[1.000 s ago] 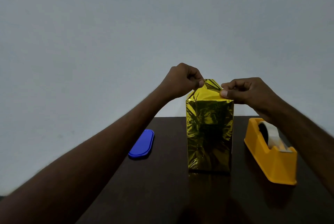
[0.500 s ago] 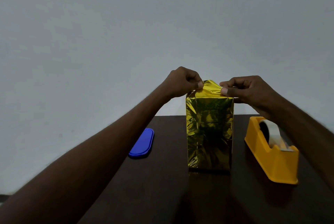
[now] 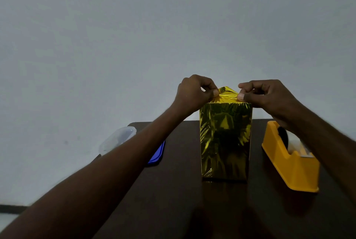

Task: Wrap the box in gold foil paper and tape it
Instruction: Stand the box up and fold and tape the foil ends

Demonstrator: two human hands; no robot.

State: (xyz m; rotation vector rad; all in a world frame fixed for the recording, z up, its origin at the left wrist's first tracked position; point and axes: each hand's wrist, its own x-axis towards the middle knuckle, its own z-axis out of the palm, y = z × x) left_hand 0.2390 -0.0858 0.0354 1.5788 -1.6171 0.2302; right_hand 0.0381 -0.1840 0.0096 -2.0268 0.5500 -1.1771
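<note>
L hand [image 3: 194, 92] & R hand [image 3: 269, 96], fingers curled, each pinching foil [image 3: 227, 94] atop upright box [image 3: 225, 138].

the box [image 3: 225, 140] is covered in gold foil paper [image 3: 227, 94], mirror-glossy and creased, with crinkled folds at the top. the desk [image 3: 173, 200] looks like dark wood with a smooth, faintly reflective finish. the tape dispenser [image 3: 289, 165] is smooth yellow plastic with a dull sheen. the lid [image 3: 158, 154] is glossy blue plastic; the container [image 3: 117, 138] is clear plastic. the wall [image 3: 134, 36] is matt.
</note>
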